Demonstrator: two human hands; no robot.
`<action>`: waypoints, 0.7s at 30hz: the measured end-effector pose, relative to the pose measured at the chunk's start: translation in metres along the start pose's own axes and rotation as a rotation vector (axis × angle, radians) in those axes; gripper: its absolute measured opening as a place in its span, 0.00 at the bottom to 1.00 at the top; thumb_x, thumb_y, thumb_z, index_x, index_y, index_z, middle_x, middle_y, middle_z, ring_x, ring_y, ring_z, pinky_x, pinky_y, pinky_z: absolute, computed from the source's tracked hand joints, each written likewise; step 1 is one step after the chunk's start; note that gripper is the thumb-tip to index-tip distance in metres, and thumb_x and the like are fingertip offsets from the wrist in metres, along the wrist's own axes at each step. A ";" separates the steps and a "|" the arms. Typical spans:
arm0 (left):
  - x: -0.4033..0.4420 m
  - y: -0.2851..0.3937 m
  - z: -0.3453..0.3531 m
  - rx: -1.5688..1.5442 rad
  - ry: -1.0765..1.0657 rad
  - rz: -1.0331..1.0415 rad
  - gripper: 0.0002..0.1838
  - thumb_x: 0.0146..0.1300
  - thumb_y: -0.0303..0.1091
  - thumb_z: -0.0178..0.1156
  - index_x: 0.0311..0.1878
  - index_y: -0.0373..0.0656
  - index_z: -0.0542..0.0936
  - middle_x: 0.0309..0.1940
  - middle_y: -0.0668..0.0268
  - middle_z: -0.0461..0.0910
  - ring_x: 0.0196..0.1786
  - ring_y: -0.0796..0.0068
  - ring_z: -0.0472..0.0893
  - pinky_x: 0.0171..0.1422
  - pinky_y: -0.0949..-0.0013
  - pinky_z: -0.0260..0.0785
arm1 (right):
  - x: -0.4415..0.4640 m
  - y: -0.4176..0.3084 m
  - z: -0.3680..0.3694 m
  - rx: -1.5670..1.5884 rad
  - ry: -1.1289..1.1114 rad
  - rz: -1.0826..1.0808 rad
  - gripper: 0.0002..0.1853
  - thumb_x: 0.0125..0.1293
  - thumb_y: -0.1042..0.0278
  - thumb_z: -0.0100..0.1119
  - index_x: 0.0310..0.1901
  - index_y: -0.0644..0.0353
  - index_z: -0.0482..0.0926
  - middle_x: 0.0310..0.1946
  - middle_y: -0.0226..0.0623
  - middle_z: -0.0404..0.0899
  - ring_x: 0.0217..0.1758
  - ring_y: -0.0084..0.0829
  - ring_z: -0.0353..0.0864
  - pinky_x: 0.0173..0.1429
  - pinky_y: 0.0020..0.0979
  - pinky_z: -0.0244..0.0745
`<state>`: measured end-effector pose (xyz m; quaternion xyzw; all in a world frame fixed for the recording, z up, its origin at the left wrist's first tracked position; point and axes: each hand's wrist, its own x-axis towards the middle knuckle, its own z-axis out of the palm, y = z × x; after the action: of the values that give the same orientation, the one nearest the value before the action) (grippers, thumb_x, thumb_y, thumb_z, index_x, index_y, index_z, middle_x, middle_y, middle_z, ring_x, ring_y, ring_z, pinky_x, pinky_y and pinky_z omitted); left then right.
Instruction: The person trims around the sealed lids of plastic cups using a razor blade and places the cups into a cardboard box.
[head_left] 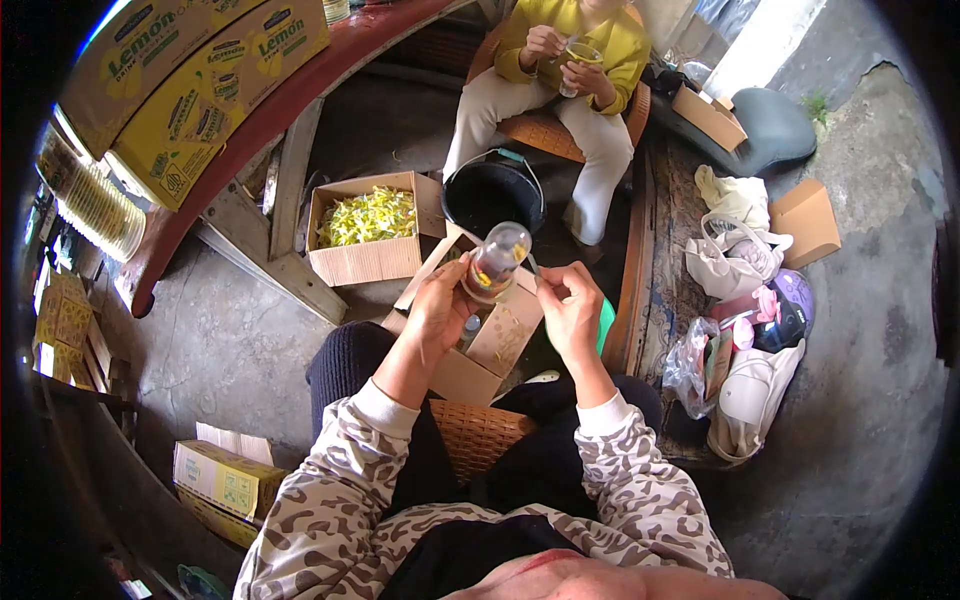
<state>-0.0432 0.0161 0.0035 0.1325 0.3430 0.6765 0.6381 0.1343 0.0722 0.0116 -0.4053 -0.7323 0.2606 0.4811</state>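
Observation:
My left hand (440, 302) is closed around a clear plastic cup (500, 258) with a rounded end, held tilted above an open cardboard box. Small yellow and red bits show through its wall. Close to the cup's right side, my right hand (571, 305) is closed in a pinch. Something thin and pale shows at its fingertips, too small to name. Below both hands lies the open cardboard box (468, 378), its flaps spread; my left hand hides part of it.
A carton of yellow-green strips (368, 217) stands beside a black bucket (494, 192). Opposite, a seated person (560, 85) holds a clear cup. Yellow lemon-drink cartons (215, 105) rest on a red-edged table. Bags (735, 250) and a dark helmet (790, 308) lie on the right-hand bench.

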 end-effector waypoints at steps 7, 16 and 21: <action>0.006 -0.007 -0.009 0.180 -0.050 0.088 0.15 0.74 0.34 0.57 0.57 0.36 0.78 0.52 0.59 0.81 0.51 0.72 0.83 0.59 0.68 0.78 | 0.003 0.025 -0.005 -0.013 0.006 0.007 0.06 0.55 0.80 0.70 0.34 0.65 0.82 0.29 0.35 0.79 0.26 0.24 0.79 0.32 0.25 0.72; -0.013 0.002 0.015 0.963 0.118 0.755 0.07 0.62 0.23 0.67 0.43 0.37 0.85 0.43 0.65 0.81 0.48 0.75 0.80 0.52 0.68 0.74 | 0.018 0.034 -0.019 0.334 0.120 0.425 0.06 0.63 0.76 0.67 0.40 0.68 0.84 0.31 0.31 0.83 0.33 0.16 0.76 0.40 0.21 0.71; -0.017 0.003 0.018 1.271 0.149 1.138 0.16 0.52 0.17 0.67 0.44 0.45 0.86 0.41 0.62 0.77 0.46 0.62 0.79 0.52 0.63 0.73 | 0.018 0.036 -0.019 0.399 0.126 0.453 0.07 0.63 0.77 0.67 0.42 0.69 0.84 0.33 0.32 0.84 0.35 0.18 0.78 0.42 0.22 0.72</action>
<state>-0.0320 0.0051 0.0227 0.5723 0.5794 0.5800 -0.0183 0.1606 0.1067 0.0004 -0.4711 -0.5264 0.4741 0.5255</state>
